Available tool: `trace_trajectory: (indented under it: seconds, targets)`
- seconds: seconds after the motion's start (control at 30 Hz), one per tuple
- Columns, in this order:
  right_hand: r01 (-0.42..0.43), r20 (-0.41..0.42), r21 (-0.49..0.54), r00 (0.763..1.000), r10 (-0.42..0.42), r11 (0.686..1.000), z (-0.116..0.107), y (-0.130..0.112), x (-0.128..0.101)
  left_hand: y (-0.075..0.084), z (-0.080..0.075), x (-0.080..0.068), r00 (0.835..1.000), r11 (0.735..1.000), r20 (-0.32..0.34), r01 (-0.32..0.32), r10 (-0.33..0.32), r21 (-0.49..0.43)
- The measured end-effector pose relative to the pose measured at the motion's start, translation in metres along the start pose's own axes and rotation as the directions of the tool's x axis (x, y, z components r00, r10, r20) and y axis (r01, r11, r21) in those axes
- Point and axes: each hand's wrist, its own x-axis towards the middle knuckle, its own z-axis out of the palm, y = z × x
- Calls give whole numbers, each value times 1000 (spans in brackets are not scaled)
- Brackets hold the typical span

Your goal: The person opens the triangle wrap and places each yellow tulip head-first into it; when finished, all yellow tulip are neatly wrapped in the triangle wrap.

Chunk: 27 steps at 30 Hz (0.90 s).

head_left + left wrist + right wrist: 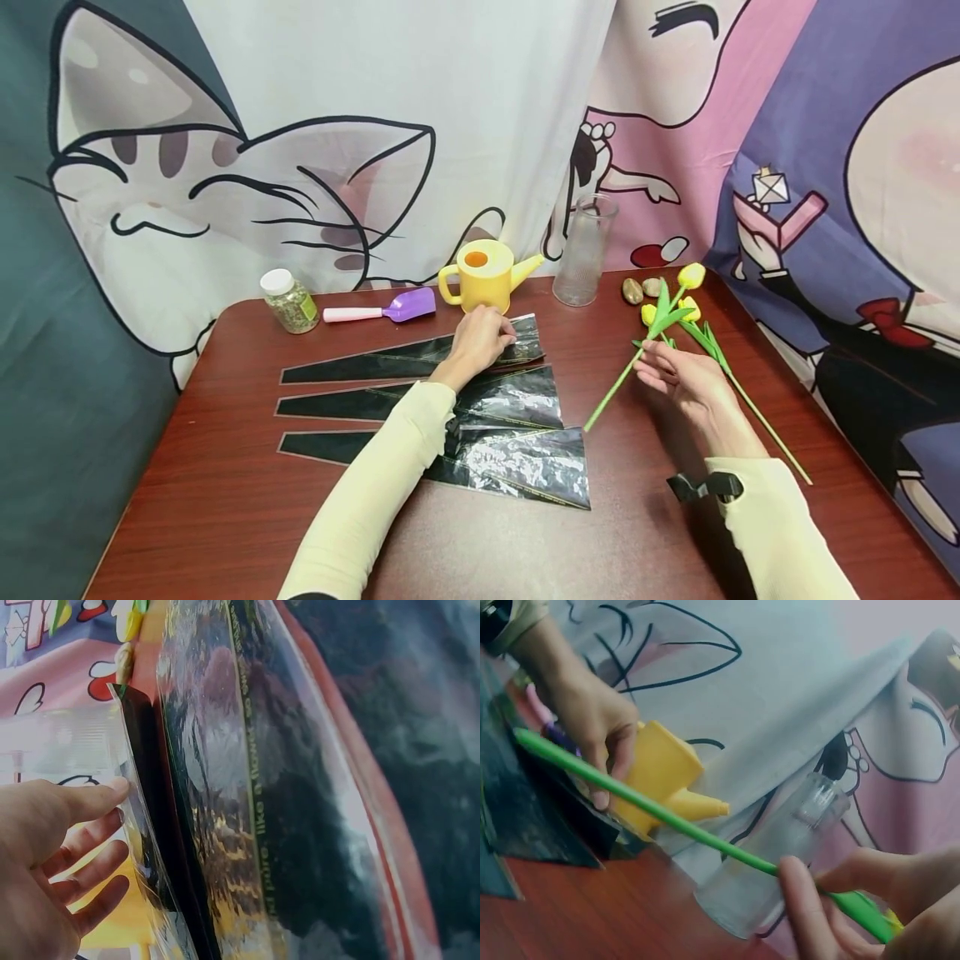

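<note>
My left hand [483,340] is over the farthest of the black-and-clear plastic flower sleeves [405,360], pinching its wide end at the edge. In the left wrist view the thumb and fingertips meet that raised edge, and printed lettering runs along a sleeve [247,750]. My right hand [686,379] pinches the green stem of a yellow tulip [630,371] between thumb and fingers. The bloom points away and the stem's cut end points toward the sleeves. In the right wrist view the stem [667,817] slants across in front of the left hand [592,724].
Two more sleeves [517,396] lie nearer me. Along the back stand a jar [291,304], a purple scoop [412,306], a yellow watering can [486,287] and a clear vase [581,258]. Pebbles [632,291] and more tulips [738,392] lie at the right.
</note>
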Motion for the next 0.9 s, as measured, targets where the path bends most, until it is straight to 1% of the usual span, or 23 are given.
trace_trajectory:
  seconds: [0.07,0.13,0.23,0.3,0.4,0.47,0.53,0.6,0.73,0.9]
  targets:
    - [3,-47,129,999,3,992,1,0,5,0,0,0,1000,1000,0,-3,3,-3]
    - [22,-105,230,994,3,973,4,1,10,-1,1,0,1000,1000,0,-4,4,-8]
    - [73,-214,329,977,-1,941,10,3,18,-1,1,0,1000,1000,-1,-1,1,-11]
    - [116,-298,360,954,-3,926,15,4,25,-1,1,0,1000,1000,-3,4,-4,-14]
    - [175,-417,372,909,-4,912,21,6,35,0,1,0,1000,1000,-4,11,-12,-22]
    - [204,-473,363,881,-9,909,25,8,42,0,0,0,1000,1000,-5,15,-15,-25]
    - [223,-504,353,864,-16,909,28,10,48,0,-1,0,1000,1000,-8,13,-13,-28]
    - [240,-519,338,854,-33,910,30,13,53,0,-1,-1,1000,1000,-13,7,-8,-27]
    - [253,-527,324,848,-48,912,35,17,60,0,-2,0,1000,1000,-24,-3,2,-28]
    - [244,-520,310,853,-51,919,44,23,64,1,-3,1,1000,1000,-26,5,-5,-26]
